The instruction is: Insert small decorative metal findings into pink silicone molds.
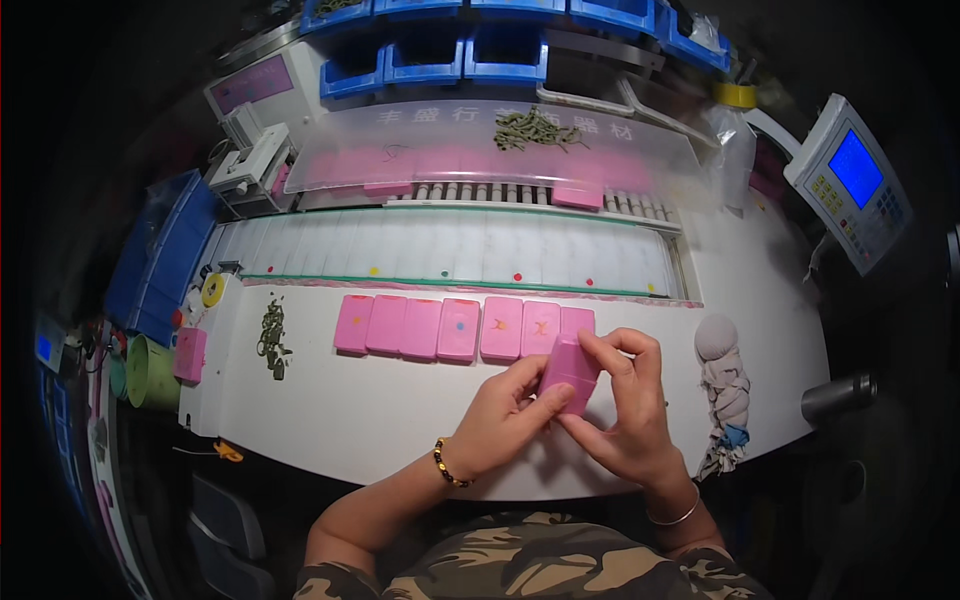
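Observation:
Between my two hands, a pink block that looks like a rubber mould is held tilted up off the white table. My left hand grips its left side, with the thumb across its lower face. Closed on its right side is my right hand, with fingertips at the top and the thumb near the bottom. Just beyond the hands, several more pink moulds lie in a row, some marked with a coloured dot or small figure. The held mould partly covers the rightmost mould.
Small dark green pieces lie at the left. A cloth-wrapped bundle lies on the right, near a dark cylinder. Behind the moulds runs a glass-edged white tray. A keypad screen stands far right; blue bins hang above.

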Motion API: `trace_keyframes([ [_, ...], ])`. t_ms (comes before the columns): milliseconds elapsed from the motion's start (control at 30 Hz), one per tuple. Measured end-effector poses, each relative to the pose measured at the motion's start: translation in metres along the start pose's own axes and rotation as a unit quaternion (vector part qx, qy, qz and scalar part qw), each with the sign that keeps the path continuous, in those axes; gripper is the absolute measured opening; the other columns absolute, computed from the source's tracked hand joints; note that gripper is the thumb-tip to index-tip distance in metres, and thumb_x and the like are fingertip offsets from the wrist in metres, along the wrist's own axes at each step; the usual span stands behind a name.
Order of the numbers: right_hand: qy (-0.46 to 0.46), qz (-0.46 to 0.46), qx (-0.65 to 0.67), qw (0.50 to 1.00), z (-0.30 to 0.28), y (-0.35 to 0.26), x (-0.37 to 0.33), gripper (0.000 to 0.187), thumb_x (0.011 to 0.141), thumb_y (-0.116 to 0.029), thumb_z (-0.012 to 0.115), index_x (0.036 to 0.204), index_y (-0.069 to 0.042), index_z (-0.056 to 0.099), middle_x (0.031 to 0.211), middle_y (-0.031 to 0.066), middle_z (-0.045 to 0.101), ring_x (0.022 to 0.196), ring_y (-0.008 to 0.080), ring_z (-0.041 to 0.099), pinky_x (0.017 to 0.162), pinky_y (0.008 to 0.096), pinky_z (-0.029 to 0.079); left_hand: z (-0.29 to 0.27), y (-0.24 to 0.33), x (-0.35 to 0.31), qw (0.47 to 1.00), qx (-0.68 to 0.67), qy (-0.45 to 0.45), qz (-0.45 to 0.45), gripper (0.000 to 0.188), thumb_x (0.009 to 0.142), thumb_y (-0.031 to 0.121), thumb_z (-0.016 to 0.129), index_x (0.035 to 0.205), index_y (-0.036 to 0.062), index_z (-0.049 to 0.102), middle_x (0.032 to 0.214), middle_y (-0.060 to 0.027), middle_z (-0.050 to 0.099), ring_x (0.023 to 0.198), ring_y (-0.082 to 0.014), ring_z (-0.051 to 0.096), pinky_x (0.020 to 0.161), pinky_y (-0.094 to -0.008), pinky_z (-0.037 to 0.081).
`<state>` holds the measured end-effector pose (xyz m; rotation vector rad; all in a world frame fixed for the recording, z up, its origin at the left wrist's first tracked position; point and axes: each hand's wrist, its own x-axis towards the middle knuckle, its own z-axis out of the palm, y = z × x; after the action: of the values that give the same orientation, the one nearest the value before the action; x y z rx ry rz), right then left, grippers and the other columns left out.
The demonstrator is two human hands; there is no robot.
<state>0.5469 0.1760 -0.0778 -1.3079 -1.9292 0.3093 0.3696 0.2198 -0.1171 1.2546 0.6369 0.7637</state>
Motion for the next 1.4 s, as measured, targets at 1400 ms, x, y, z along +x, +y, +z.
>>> trace_keyframes([
  [1400,-0.064,0.256,0.537,0.801,0.045,-0.005,-0.052,0.040,0.100,-0.017,0.052,0.131,0.008,0.049,0.129,0.0210,0.058,0.117,0.0217,0.057,0.101,0.0335,0.044,0.012,0.015,-0.046,0.882,0.432,-0.013,0.189,0.013,0.083,0.010,0.064,0.079,0.0024,0.054,0.078,-0.0127,0.053,0.066,-0.0280,0.057,0.057,-0.0381,0.048],
])
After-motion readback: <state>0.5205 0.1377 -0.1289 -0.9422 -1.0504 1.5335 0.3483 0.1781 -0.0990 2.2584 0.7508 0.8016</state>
